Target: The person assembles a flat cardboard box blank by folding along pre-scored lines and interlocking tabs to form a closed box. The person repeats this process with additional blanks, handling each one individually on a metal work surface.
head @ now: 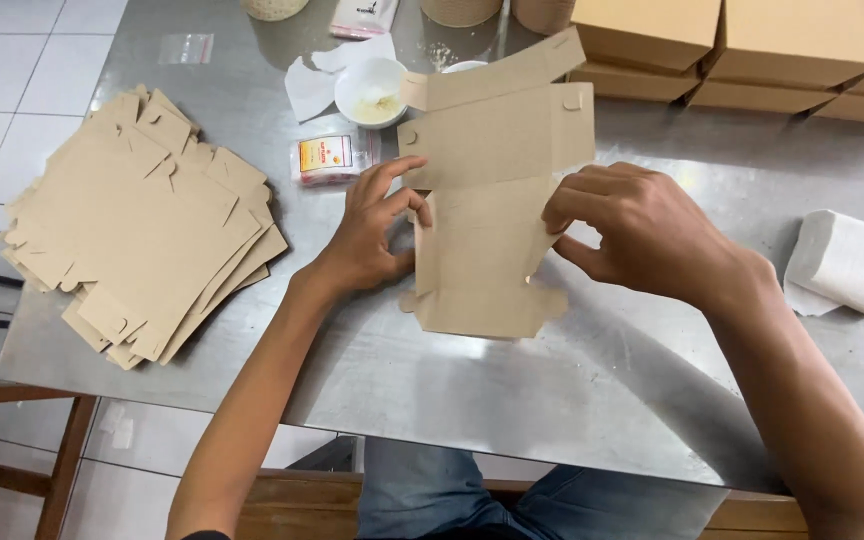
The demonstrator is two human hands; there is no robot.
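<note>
head view: bowl (372, 90), packet (332, 157) crowd box blank (492, 200)

A brushed steel table (592, 390) stands over white floor tiles. At its left end lies a fanned stack of flat cardboard blanks (142, 225). Near the middle rests a partly folded blank (487, 250), with a small printed packet (332, 157) and a white bowl (370, 92) beyond it. Finished brown boxes (752, 50) line the far right edge, and a white paper roll (847, 265) lies at the right.
</note>
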